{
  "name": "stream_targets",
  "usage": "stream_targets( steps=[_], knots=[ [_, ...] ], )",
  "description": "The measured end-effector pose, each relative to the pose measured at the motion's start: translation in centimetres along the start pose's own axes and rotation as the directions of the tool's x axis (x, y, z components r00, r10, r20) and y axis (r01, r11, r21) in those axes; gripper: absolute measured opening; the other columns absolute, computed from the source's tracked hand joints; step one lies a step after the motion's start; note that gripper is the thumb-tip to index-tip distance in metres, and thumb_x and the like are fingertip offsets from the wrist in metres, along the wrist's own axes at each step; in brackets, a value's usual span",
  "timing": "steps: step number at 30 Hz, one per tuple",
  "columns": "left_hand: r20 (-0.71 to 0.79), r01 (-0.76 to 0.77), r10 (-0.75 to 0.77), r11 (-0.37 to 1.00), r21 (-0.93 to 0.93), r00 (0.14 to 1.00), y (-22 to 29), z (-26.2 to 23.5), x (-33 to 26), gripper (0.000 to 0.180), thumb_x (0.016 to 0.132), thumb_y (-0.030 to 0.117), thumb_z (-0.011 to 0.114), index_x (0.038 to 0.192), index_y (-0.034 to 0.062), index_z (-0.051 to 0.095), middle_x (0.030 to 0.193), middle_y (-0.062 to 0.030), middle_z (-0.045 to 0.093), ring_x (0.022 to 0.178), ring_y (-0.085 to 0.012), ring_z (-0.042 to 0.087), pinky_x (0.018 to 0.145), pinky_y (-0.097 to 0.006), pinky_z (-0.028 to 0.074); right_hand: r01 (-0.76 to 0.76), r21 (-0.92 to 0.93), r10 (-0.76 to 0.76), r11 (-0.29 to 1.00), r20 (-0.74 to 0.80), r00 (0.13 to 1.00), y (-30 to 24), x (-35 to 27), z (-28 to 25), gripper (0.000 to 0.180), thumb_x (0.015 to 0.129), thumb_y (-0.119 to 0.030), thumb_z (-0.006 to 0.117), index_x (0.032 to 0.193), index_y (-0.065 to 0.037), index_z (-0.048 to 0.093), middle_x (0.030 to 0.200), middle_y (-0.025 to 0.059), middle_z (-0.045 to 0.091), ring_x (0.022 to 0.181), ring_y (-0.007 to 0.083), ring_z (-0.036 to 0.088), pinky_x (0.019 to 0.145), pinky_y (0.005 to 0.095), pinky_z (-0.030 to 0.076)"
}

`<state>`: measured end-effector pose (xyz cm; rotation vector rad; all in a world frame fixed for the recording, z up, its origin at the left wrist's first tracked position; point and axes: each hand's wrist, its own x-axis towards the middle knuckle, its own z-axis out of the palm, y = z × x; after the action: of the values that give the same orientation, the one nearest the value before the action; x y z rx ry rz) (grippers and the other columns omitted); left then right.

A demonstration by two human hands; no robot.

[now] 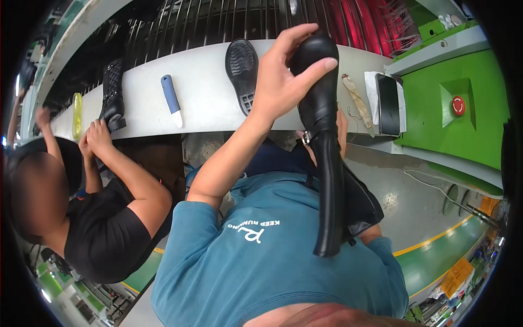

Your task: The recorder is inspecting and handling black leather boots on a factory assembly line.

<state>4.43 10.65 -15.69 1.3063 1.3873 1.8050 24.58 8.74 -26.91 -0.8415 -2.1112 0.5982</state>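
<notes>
I hold a tall black boot (327, 180) in front of my chest, toe up and shaft hanging down over my teal shirt. My left hand (280, 76) wraps the boot's toe from the left, with the thumb stretched across the top. Only the fingers of my right hand (342, 129) show; they curl behind the ankle next to a small buckle strap, and the boot hides the rest. A black shoe sole (242, 73) lies on the white conveyor belt (207, 103) just left of my left hand.
A blue-and-white handled tool (171, 101) lies on the belt. To my left, a co-worker in a black shirt has both hands (95, 139) on another black boot (113, 92). At right are a brown stick-like tool (357, 101), a black tray (388, 103) and a green machine with a red button (458, 105).
</notes>
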Motion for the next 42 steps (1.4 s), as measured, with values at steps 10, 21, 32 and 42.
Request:
stream_targets(
  steps=[10, 21, 32, 42],
  knots=[
    [0.032, -0.042, 0.04, 0.999, 0.035, 0.999, 1.8, -0.7, -2.9, 0.06, 0.086, 0.0, 0.091, 0.139, -0.0045, 0.065, 0.124, -0.0143, 0.077, 0.114, -0.0215, 0.074, 0.104, -0.034, 0.058, 0.069, 0.47, -0.044, 0.88, -0.064, 0.997, -2.2, 7.3, -8.3, 0.052, 0.093, -0.008, 0.081, 0.142, 0.002, 0.068, 0.142, 0.0239, 0.067, 0.13, 0.0366, 0.066, 0.112, 0.0456, 0.052],
    [0.148, -0.331, 0.315, 0.939, 0.099, 0.938, 2.5, 0.6, -4.2, 0.095, 0.081, 0.009, 0.096, 0.157, -0.0009, 0.039, 0.134, -0.0192, 0.073, 0.118, -0.0327, 0.078, 0.099, -0.041, 0.064, 0.529, 0.326, -0.476, 0.784, -0.23, 0.849, -2.9, 13.3, -8.7, 0.048, 0.08, -0.018, 0.096, 0.122, -0.002, 0.079, 0.124, 0.0158, 0.068, 0.107, 0.0291, 0.068, 0.086, 0.0384, 0.061],
    [0.144, -0.447, 0.431, 0.887, 0.117, 0.891, 2.4, 0.8, -3.8, 0.078, 0.082, 0.015, 0.095, 0.147, -0.0026, 0.055, 0.14, -0.0184, 0.072, 0.116, -0.034, 0.079, 0.094, -0.04, 0.067, 0.462, 0.289, -0.466, 0.839, -0.057, 0.883, -3.9, 14.4, -10.7, 0.051, 0.068, -0.018, 0.1, 0.114, -0.006, 0.083, 0.11, 0.0077, 0.074, 0.101, 0.0283, 0.069, 0.082, 0.0374, 0.058],
    [0.178, -0.469, 0.443, 0.87, 0.153, 0.879, 2.9, 0.5, -3.4, 0.071, 0.079, 0.013, 0.095, 0.141, -0.0003, 0.064, 0.129, -0.0173, 0.077, 0.108, -0.0326, 0.08, 0.088, -0.038, 0.067, 0.331, 0.381, -0.372, 0.863, 0.037, 0.927, -4.0, 14.5, -11.1, 0.05, 0.07, -0.023, 0.101, 0.111, -0.004, 0.082, 0.106, 0.0079, 0.072, 0.102, 0.0279, 0.07, 0.084, 0.0379, 0.058]
  ],
)
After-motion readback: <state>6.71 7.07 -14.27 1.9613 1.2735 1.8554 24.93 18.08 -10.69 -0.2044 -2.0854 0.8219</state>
